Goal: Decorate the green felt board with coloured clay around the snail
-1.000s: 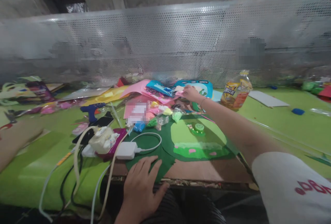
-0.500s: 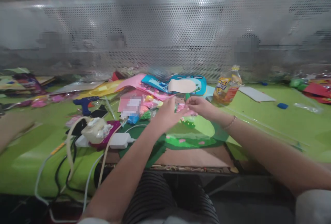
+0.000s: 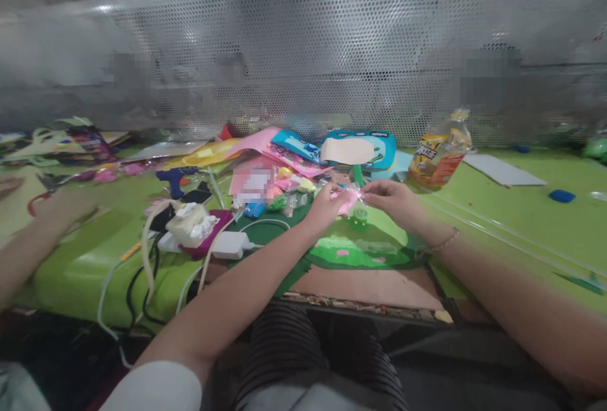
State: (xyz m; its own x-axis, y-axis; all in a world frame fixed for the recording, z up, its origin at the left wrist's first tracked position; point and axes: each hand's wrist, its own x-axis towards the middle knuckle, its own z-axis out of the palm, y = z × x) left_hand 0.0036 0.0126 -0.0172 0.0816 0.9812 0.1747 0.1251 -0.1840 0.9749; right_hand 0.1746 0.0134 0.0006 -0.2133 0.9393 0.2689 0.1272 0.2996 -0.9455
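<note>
Over a green cut-out scene, a small clear plastic packet with soft pink stuff (image 3: 349, 200) is between my two hands. My left hand (image 3: 326, 206) is closed on the packet's left side. With thumb and fingertips together, my right hand (image 3: 389, 201) pinches its upper right edge. Just below the packet is a green dotted piece (image 3: 358, 217), and a green strip (image 3: 357, 174) stands up behind it. The green scene (image 3: 379, 258) bears pink spots and lies on brown board (image 3: 365, 288) at the table's front edge.
A bottle (image 3: 439, 152) stands at right, near a white board (image 3: 505, 169). Left are a glue gun (image 3: 174, 180), a power strip with cables (image 3: 194, 229) and a white adapter (image 3: 231, 245). Another person's hand (image 3: 71, 205) holds red-handled scissors (image 3: 38, 199). A perforated metal screen (image 3: 303, 44) stands behind.
The pink packet shows clearly now, raised between my hands, which have drawn slightly apart. My view has turned a little left, bringing the other person's hand and scissors into sight.
</note>
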